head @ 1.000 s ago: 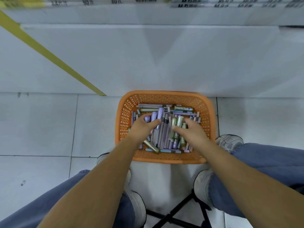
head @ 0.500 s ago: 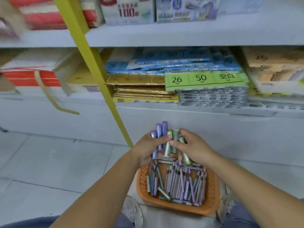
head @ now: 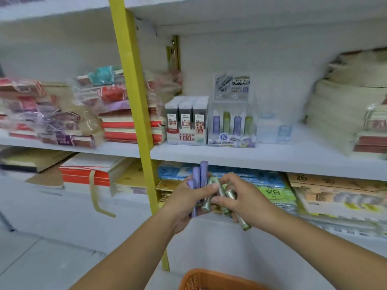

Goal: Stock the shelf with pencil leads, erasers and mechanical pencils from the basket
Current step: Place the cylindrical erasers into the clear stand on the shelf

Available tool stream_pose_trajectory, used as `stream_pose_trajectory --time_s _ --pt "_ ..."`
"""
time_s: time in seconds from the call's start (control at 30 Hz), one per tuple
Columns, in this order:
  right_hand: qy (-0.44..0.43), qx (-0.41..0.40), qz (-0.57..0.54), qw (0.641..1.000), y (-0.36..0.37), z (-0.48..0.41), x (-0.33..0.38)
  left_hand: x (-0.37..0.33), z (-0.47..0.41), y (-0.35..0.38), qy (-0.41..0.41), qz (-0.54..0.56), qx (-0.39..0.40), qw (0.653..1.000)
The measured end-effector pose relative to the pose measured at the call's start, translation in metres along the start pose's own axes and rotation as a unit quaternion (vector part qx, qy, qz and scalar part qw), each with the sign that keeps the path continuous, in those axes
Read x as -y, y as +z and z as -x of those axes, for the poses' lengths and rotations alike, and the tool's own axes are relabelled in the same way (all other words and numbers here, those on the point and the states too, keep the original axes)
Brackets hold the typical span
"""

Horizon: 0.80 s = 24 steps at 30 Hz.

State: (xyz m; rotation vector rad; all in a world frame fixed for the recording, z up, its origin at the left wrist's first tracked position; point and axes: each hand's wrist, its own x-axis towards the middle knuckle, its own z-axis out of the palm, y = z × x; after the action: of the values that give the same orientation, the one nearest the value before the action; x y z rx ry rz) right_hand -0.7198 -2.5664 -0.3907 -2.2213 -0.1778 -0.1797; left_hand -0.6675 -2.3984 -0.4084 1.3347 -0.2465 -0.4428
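My left hand [head: 184, 200] grips a bunch of purple mechanical pencils [head: 200, 174] that stick up above its fingers. My right hand [head: 240, 197] grips several green mechanical pencils [head: 230, 195], one slanting down below the palm. Both hands meet in front of the lower shelf, just under the white shelf board [head: 272, 158]. On that board stand a pencil lead display box [head: 186, 120] and a clear display case [head: 232, 122] with purple and green pencils upright inside. The orange basket [head: 209, 279] shows only its rim at the bottom edge.
A yellow upright post [head: 134, 105] runs just left of my hands. Wrapped notebook stacks [head: 73, 114] fill the shelf's left side, and paper stacks [head: 345, 114] its right. A small clear box [head: 274, 130] stands right of the display case. Paper packs [head: 293, 193] lie on the lower shelf.
Both hands have lifted the pencils out of the basket and up toward the shelf. My view has tilted up from the floor to the shelves, so the basket has dropped to the bottom edge.
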Motion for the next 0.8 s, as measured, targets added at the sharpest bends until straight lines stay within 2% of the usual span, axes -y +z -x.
stream_pose_trajectory --time_s 0.2,0.33,0.47,0.6,0.8 --pt "-0.013 -0.034 0.02 0.999 -0.002 -0.016 -0.008 0.002 -0.018 0.004 0.026 0.037 -0.058 0.997" --pt "-0.005 -0.041 -0.006 0.999 -0.006 -0.021 -0.012 0.001 -0.021 -0.004 0.033 0.006 -0.092 0.995" --pt "0.02 -0.007 -0.005 1.0 0.0 -0.022 -0.011 -0.003 -0.018 0.001 0.04 0.023 -0.076 0.996" --pt "0.063 0.055 -0.093 0.992 -0.001 -0.017 -0.009 -0.005 -0.017 -0.001 0.041 0.006 -0.089 0.995" --pt "0.043 0.055 -0.114 0.991 -0.007 -0.013 -0.011 -0.007 -0.008 -0.007 0.044 -0.014 -0.08 0.996"
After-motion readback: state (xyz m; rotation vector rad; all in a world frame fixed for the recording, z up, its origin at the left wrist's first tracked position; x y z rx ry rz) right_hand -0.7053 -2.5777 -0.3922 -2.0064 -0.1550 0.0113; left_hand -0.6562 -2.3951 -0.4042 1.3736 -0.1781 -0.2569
